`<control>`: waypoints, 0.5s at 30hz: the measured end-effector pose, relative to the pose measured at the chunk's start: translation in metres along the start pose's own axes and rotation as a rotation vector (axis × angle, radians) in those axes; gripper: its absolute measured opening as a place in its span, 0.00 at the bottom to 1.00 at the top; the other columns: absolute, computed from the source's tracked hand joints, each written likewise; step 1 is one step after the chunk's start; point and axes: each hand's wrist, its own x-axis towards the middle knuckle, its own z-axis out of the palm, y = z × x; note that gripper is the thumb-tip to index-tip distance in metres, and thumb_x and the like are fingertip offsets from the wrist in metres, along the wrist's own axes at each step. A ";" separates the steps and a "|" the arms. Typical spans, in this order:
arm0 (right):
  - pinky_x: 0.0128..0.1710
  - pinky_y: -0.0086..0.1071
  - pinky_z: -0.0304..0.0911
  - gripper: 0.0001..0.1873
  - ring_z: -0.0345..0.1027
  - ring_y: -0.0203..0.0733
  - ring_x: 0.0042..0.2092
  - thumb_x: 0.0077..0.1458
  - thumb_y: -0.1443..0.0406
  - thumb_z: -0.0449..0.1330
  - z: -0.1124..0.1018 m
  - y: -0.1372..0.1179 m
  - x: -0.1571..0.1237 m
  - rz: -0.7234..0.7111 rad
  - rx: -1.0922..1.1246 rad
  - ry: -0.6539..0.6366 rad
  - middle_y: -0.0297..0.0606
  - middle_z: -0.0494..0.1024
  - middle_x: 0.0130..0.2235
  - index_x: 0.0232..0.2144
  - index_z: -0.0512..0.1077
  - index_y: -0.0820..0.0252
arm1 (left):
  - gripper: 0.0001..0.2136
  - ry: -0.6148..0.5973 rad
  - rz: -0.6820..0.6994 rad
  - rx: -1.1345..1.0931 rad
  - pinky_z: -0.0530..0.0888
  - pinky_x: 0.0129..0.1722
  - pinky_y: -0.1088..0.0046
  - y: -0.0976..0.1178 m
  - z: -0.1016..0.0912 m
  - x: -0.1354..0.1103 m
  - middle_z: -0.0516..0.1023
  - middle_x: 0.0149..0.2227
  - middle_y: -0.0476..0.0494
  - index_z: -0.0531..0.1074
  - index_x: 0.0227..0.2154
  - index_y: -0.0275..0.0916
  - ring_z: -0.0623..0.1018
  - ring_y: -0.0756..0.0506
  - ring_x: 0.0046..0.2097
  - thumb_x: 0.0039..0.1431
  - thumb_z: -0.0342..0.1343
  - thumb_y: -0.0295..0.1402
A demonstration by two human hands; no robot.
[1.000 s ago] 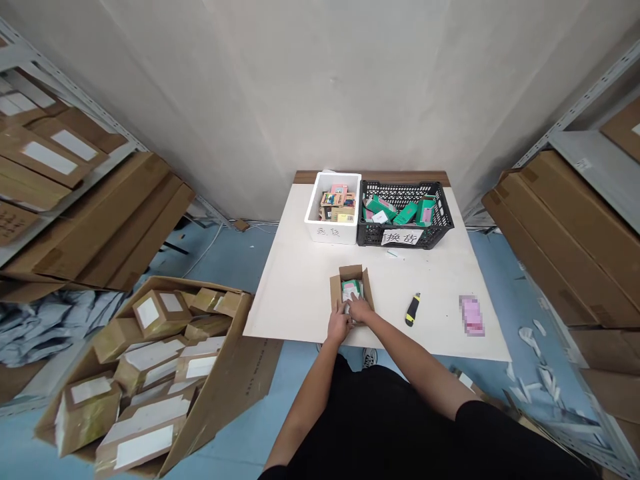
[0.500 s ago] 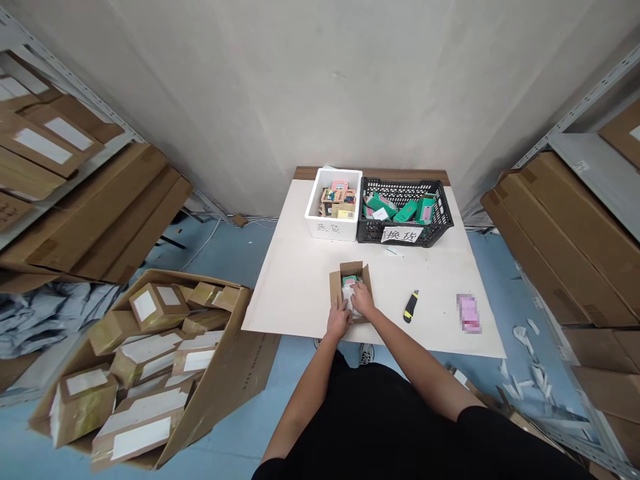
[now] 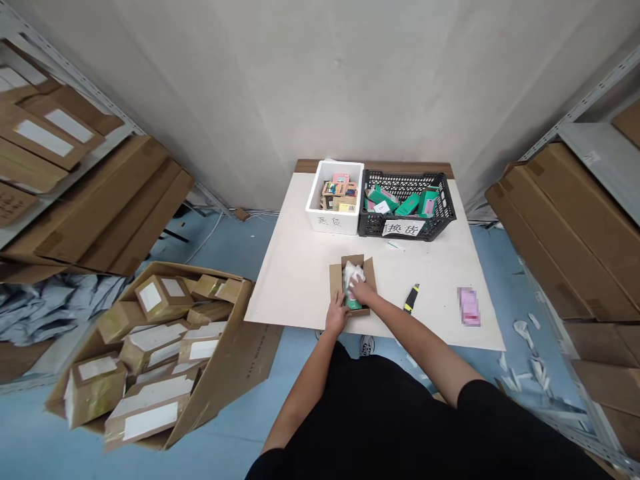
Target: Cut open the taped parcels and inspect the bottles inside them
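Observation:
A small open cardboard box (image 3: 370, 272) stands near the front edge of the table, its flaps folded outward. My left hand (image 3: 337, 313) is at the box's near left side, with its fingers over the edge and holding it steady. My right hand (image 3: 362, 292) reaches in from the right, its fingers closed on crumpled white packing paper (image 3: 353, 272) at the far end of the box. Below that paper a green item (image 3: 353, 304) shows inside, partly covered by my right hand.
Behind stand a white bin (image 3: 333, 222) of small boxes and a black crate (image 3: 440, 223) of green boxes. A utility knife (image 3: 411, 298) and a blurred pink item (image 3: 469, 307) lie to the right. A large carton (image 3: 235, 347) of parcels stands left; shelves flank both sides.
My right hand has pulled the white paper up toward the far end of the box, exposing more of the green item. My left hand stays at the box's left side.

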 end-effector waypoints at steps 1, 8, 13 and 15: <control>0.71 0.55 0.52 0.35 0.37 0.66 0.78 0.56 0.65 0.67 -0.003 0.002 0.002 0.026 0.010 0.047 0.48 0.49 0.78 0.66 0.71 0.56 | 0.06 -0.004 0.005 0.000 0.59 0.74 0.45 0.000 -0.001 0.001 0.63 0.74 0.42 0.83 0.33 0.40 0.48 0.33 0.78 0.58 0.63 0.24; 0.74 0.59 0.36 0.36 0.23 0.61 0.79 0.56 0.66 0.68 -0.002 0.003 -0.011 -0.040 0.045 0.364 0.44 0.40 0.79 0.67 0.69 0.53 | 0.08 -0.006 -0.011 -0.016 0.57 0.75 0.49 0.001 -0.003 0.003 0.59 0.75 0.46 0.84 0.35 0.41 0.47 0.36 0.79 0.59 0.61 0.24; 0.74 0.64 0.31 0.53 0.26 0.66 0.78 0.44 0.66 0.77 0.013 0.003 -0.018 -0.079 -0.016 0.230 0.54 0.41 0.78 0.71 0.64 0.56 | 0.09 -0.040 -0.047 -0.022 0.55 0.76 0.47 0.007 -0.005 0.004 0.57 0.76 0.47 0.84 0.36 0.42 0.46 0.36 0.79 0.59 0.60 0.23; 0.74 0.64 0.29 0.55 0.26 0.65 0.79 0.44 0.65 0.77 0.016 0.004 -0.018 -0.065 -0.022 0.239 0.55 0.41 0.78 0.72 0.61 0.56 | 0.08 -0.042 -0.044 -0.026 0.55 0.75 0.45 0.007 -0.006 0.004 0.56 0.76 0.47 0.84 0.35 0.42 0.46 0.36 0.79 0.58 0.62 0.23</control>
